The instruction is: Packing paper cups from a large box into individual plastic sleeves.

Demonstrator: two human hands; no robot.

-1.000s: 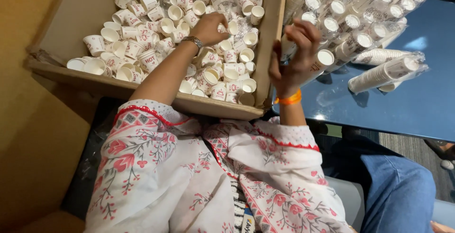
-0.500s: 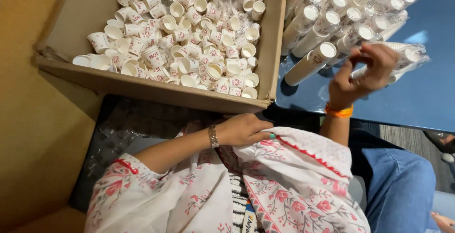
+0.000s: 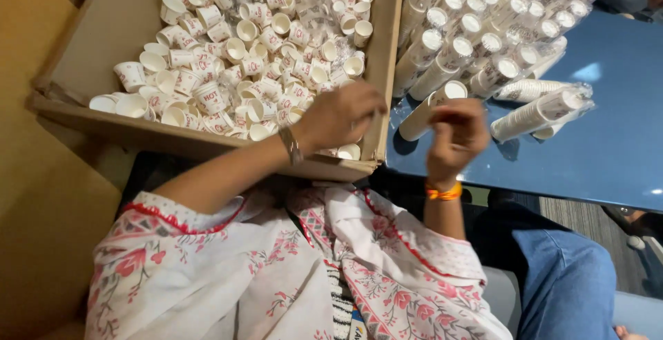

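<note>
A big cardboard box (image 3: 207,145) holds several loose small white paper cups (image 3: 262,43) with red print. My left hand (image 3: 338,115) reaches into the box's near right corner with its fingers curled over the cups; what lies under them is hidden. It wears a metal bracelet (image 3: 293,145). My right hand (image 3: 456,133), with an orange band (image 3: 443,191) on the wrist, is closed in a fist above the near edge of the blue table (image 3: 608,139), just in front of a stacked sleeve of cups (image 3: 442,98).
Several clear-wrapped sleeves of stacked cups (image 3: 483,36) lie side by side on the blue table, right of the box. One more sleeve (image 3: 539,115) lies apart, nearer the right hand. A leg in blue jeans (image 3: 566,285) is at the lower right.
My left hand rose from my lap into the box's near right corner. My right hand left the wrapped sleeve on the right and moved left and closer, closing into a fist.
</note>
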